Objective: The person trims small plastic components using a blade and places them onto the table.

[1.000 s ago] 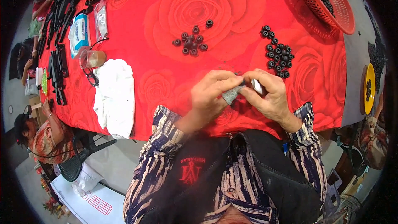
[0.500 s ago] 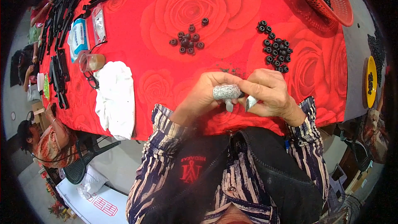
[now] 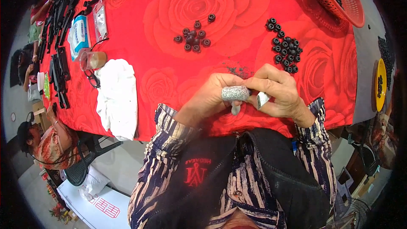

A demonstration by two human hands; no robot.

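Close to the table's front edge, my left hand is closed, with a grey speckled wrap around its thumb. A small black part shows only as a dark bit between the fingertips of both hands, mostly hidden. My right hand is closed against the left one and grips a flat silvery tool, whose pale end sticks out below the fingers. Black crumbs lie on the cloth just beyond my hands. Beyond them are a loose group of black round parts and a denser cluster to the right.
A red basket of black pieces stands at the far right, a yellow plate below it. On the left are a white cloth, a plastic cup, a wipes pack and long black parts. Other people sit nearby.
My hands stay together and have shifted slightly right. The silvery tool's end has turned and moved a little right and up. More of the black crumbs show beyond my hands.
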